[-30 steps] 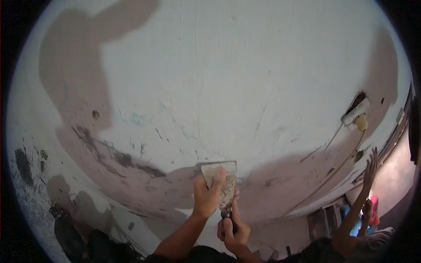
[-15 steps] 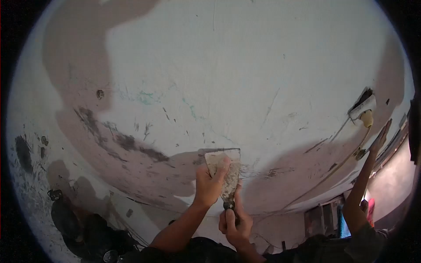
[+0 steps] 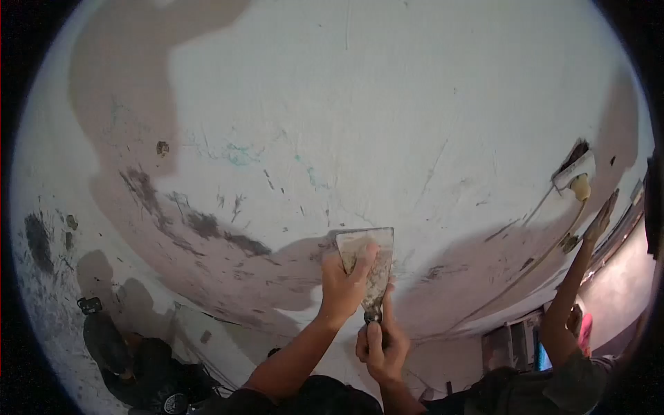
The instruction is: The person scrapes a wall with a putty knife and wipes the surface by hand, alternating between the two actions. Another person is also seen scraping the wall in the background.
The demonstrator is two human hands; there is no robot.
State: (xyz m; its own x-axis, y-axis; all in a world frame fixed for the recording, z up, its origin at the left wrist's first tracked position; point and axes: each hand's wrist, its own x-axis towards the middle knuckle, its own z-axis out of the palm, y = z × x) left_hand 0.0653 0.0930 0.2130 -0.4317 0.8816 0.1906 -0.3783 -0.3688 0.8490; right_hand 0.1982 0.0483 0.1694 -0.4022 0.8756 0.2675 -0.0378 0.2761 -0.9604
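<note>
A wide putty knife [image 3: 378,277], its blade smeared with pale residue, stands with its straight edge upward against the white, stained wall [image 3: 311,104]. My left hand [image 3: 344,287] grips the left side of the blade, thumb lying across its face. Lower down, my right hand [image 3: 382,346] is closed around the dark handle, with one finger stretched up along the blade's right side. A shadow from the hands and tool falls on the wall to the left.
At the right, a co-worker's arm [image 3: 561,315] reaches up to the wall below a socket plate with a plug [image 3: 579,185] and hanging cable. Another person in dark clothing [image 3: 155,373] is at the lower left. Shelving [image 3: 508,348] stands lower right.
Both hands and the putty knife have shifted slightly right and up in the view. My grip on the tool looks the same.
</note>
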